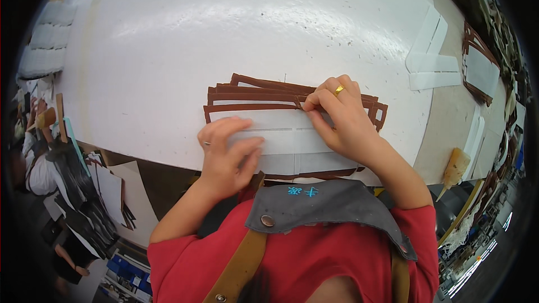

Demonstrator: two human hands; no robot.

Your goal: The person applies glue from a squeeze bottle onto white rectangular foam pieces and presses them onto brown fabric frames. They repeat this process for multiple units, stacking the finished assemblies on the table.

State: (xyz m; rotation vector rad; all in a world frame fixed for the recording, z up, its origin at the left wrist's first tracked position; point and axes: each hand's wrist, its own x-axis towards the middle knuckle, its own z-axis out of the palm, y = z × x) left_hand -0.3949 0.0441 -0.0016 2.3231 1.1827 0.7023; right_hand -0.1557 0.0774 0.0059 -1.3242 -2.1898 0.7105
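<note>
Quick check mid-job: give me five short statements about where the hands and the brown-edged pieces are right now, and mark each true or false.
1. The left hand lies flat on the white panel of the top brown-edged piece. True.
2. The right hand holds a pair of scissors. False: its fingers pinch at the brown border strip, with no tool in view.
3. Several brown-edged pieces are stacked, fanned out, on the white table. True.
4. The right hand wears a gold ring. True.
5. The loose white strips lie under the left hand. False: they lie apart, at the table's far right edge.
</note>
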